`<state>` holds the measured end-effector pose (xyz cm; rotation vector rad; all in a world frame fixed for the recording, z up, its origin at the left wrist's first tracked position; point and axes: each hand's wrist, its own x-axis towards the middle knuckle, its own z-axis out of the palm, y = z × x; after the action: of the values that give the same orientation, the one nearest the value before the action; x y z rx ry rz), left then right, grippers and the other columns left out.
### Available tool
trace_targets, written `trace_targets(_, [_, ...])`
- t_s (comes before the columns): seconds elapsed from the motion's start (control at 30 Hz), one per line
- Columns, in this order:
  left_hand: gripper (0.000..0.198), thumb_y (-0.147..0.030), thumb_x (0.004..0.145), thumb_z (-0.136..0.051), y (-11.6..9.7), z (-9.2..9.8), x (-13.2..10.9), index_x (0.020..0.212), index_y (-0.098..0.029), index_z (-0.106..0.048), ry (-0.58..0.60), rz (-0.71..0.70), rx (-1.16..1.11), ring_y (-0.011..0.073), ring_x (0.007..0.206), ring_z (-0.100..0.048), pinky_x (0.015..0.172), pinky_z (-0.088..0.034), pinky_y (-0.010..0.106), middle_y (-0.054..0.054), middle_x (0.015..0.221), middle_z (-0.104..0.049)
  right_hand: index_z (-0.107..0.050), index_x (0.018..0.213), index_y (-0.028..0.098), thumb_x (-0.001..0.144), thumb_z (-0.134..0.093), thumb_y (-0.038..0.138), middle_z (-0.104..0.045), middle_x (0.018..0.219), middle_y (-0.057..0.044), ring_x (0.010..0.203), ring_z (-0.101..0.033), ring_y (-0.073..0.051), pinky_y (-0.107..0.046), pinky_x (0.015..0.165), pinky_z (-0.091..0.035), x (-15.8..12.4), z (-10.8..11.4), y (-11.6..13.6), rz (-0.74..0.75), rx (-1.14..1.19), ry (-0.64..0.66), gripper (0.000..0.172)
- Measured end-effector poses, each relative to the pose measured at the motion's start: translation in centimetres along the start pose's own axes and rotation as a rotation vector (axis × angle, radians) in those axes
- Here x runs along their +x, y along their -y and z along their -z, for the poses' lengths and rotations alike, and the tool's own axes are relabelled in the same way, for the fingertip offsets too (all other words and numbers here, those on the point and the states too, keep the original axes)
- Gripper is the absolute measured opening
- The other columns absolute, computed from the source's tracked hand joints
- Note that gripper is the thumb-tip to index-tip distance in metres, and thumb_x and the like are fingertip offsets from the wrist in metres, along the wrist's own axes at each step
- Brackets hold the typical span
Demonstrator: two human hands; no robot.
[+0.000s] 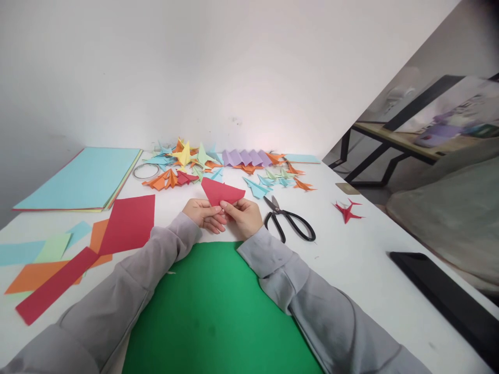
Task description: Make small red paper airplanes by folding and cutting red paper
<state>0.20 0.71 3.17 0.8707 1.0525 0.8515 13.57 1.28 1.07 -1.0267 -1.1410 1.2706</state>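
Observation:
A folded piece of red paper (pixel 221 191), roughly triangular, is held up between my hands above the white table. My right hand (pixel 247 215) pinches its lower edge, with the thumb on the near face. On the other side my left hand (pixel 205 214) has its thumb at the paper's lower left edge, the other fingers curled below. Underneath both wrists lies a green sheet (pixel 218 311). Black-handled scissors (pixel 288 218) rest with blades parted just right of my right hand.
Folded paper planes (pixel 171 179) in several colours and a pleated purple paper (pixel 246 158) line the wall. Red sheets (pixel 128 223) and coloured scraps lie left, near a stack of paper (pixel 83 176). A red folded figure (pixel 348 211) and a black object (pixel 440 296) are at right.

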Motion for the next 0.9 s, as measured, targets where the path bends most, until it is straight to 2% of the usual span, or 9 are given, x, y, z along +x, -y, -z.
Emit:
trace_targets(0.33, [0.016,-0.019,0.066,-0.070,0.2,-0.2,-0.1,0.059,-0.009,-0.058,-0.003,-0.018,0.028,0.0175,0.041,-0.061,0.038,-0.048,0.023,0.007,0.048,-0.064,-0.057,0.042,0.016,0.050,-0.075,0.047,-0.053,0.039,0.001,0.037,-0.043,-0.009,-0.024,0.040,-0.034,0.1,0.1,0.2,0.021,-0.044,0.068,0.037])
trace_targets(0.6, [0.015,-0.012,0.073,-0.059,0.2,-0.2,-0.1,0.059,-0.008,-0.059,-0.044,-0.040,0.030,0.0178,0.041,-0.061,0.039,-0.049,0.025,0.009,0.050,-0.065,-0.061,0.047,0.015,0.051,-0.076,0.045,-0.060,0.046,-0.002,0.041,-0.049,-0.010,-0.026,0.044,-0.040,0.4,0.1,-0.7,-0.053,0.133,0.035,0.033])
trace_targets(0.9, [0.017,-0.009,0.075,-0.055,0.3,-0.4,0.0,0.059,-0.008,-0.059,-0.037,-0.055,0.001,0.0179,0.041,-0.061,0.038,-0.050,0.025,0.008,0.049,-0.064,-0.063,0.051,0.014,0.059,-0.068,0.054,-0.059,0.045,-0.002,0.038,-0.049,-0.010,-0.024,0.042,-0.038,0.3,0.1,-0.6,-0.066,0.278,0.066,0.040])
